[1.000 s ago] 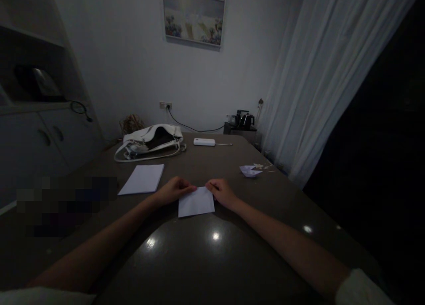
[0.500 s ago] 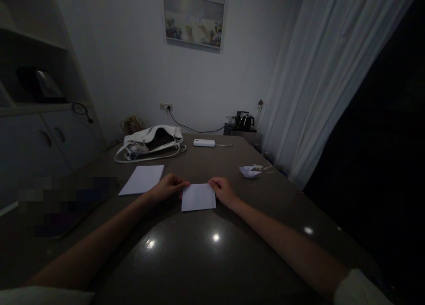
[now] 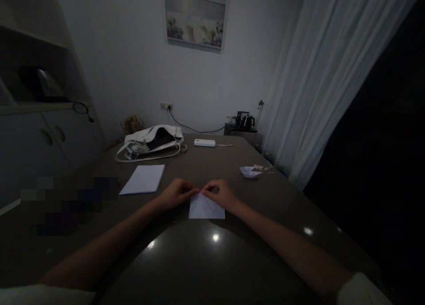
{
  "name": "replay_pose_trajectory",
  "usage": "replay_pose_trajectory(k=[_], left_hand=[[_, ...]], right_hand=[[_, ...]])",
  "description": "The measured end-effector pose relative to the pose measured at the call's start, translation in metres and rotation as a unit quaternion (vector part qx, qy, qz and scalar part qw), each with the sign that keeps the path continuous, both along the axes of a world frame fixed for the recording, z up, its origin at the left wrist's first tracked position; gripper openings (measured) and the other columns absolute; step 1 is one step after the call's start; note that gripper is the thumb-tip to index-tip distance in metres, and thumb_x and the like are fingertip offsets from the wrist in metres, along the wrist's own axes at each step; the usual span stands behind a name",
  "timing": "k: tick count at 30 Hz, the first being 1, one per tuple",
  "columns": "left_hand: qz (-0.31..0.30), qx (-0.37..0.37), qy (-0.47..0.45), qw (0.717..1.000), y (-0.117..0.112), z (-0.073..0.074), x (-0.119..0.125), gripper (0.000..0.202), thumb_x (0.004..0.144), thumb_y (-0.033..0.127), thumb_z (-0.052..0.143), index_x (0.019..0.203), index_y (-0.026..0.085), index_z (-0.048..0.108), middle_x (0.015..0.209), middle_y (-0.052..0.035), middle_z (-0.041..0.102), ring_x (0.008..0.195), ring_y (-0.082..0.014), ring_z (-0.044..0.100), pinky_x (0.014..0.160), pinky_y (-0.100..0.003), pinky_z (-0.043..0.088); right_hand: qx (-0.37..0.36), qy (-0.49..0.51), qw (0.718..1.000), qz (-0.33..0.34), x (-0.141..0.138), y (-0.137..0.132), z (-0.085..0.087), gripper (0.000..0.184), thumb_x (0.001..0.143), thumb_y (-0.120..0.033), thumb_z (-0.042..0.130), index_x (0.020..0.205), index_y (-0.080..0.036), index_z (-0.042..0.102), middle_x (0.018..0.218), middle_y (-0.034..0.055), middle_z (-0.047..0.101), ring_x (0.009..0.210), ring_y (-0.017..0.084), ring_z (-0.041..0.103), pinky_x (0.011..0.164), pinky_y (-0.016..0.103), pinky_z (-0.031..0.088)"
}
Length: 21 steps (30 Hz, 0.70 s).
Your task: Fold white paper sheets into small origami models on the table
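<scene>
A small white sheet of paper [image 3: 207, 210] lies on the dark table in front of me, its far edge under my fingers. My left hand [image 3: 179, 192] pinches that far edge between thumb and fingertips. Right beside those fingertips, my right hand [image 3: 222, 193] grips the same edge, thumb and index finger closed on it. The two hands almost meet at the top of the sheet, and their fingers cover part of it. A folded paper boat [image 3: 250, 172] sits to the right, apart from both hands.
A stack of white paper [image 3: 143, 179] lies left of my hands. Behind it stands a white handbag [image 3: 154, 141]. A white power bank [image 3: 205, 143] with a short cable is at the back. Small scraps [image 3: 262, 167] lie near the table's right edge. A kettle [image 3: 245, 121] stands beyond the table.
My hands have moved from the paper's two far corners to close together at its far edge. The paper has shifted slightly right and nearer to me.
</scene>
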<state>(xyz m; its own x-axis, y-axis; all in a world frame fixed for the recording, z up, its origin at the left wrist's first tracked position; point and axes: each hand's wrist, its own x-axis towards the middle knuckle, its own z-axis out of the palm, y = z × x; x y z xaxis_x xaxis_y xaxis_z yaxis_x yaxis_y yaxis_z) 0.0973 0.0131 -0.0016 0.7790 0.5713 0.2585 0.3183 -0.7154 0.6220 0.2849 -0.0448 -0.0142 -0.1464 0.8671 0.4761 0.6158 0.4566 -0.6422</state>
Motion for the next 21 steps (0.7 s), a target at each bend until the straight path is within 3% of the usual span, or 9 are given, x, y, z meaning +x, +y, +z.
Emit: replay_pose_trajectory(k=[4, 11, 17, 21], left_hand=[[0.013, 0.033, 0.016, 0.999, 0.013, 0.007, -0.014, 0.042, 0.084, 0.044, 0.045, 0.056, 0.013, 0.053, 0.05, 0.0053, 0.041, 0.05, -0.0091, 0.038, 0.048, -0.02, 0.027], [0.025, 0.003, 0.016, 1.0, 0.028, 0.011, -0.029, 0.043, 0.083, 0.048, 0.045, 0.061, 0.013, 0.057, 0.052, 0.0035, 0.048, 0.05, -0.0107, 0.042, 0.048, -0.02, 0.03], [0.032, -0.002, 0.004, 0.999, 0.033, 0.01, -0.034, 0.042, 0.081, 0.049, 0.048, 0.062, 0.013, 0.059, 0.053, 0.0028, 0.049, 0.051, -0.0111, 0.043, 0.048, -0.021, 0.031], [0.081, -0.022, -0.015, 0.996, 0.041, 0.014, -0.049, 0.04, 0.077, 0.05, 0.054, 0.065, 0.012, 0.062, 0.054, 0.0021, 0.051, 0.051, -0.0112, 0.043, 0.047, -0.02, 0.031]], right_hand=[[-0.043, 0.036, 0.998, -0.006, 0.014, 0.011, 0.001, 0.01, 0.072, -0.02, 0.063, 0.069, -0.014, 0.07, 0.066, 0.0031, 0.068, 0.063, 0.014, 0.058, 0.06, 0.024, 0.04], [-0.11, 0.184, 0.976, -0.026, 0.022, 0.022, -0.005, 0.009, 0.065, -0.022, 0.065, 0.063, -0.013, 0.068, 0.061, 0.0024, 0.066, 0.06, 0.014, 0.057, 0.061, 0.025, 0.041], [-0.113, 0.229, 0.966, -0.044, 0.019, 0.024, -0.016, 0.018, 0.067, -0.031, 0.063, 0.068, -0.013, 0.067, 0.065, 0.0033, 0.066, 0.06, 0.014, 0.057, 0.059, 0.025, 0.042], [-0.087, 0.254, 0.959, -0.091, 0.033, 0.027, -0.011, 0.025, 0.067, -0.037, 0.063, 0.07, -0.013, 0.065, 0.067, 0.0041, 0.065, 0.063, 0.015, 0.056, 0.057, 0.024, 0.039]])
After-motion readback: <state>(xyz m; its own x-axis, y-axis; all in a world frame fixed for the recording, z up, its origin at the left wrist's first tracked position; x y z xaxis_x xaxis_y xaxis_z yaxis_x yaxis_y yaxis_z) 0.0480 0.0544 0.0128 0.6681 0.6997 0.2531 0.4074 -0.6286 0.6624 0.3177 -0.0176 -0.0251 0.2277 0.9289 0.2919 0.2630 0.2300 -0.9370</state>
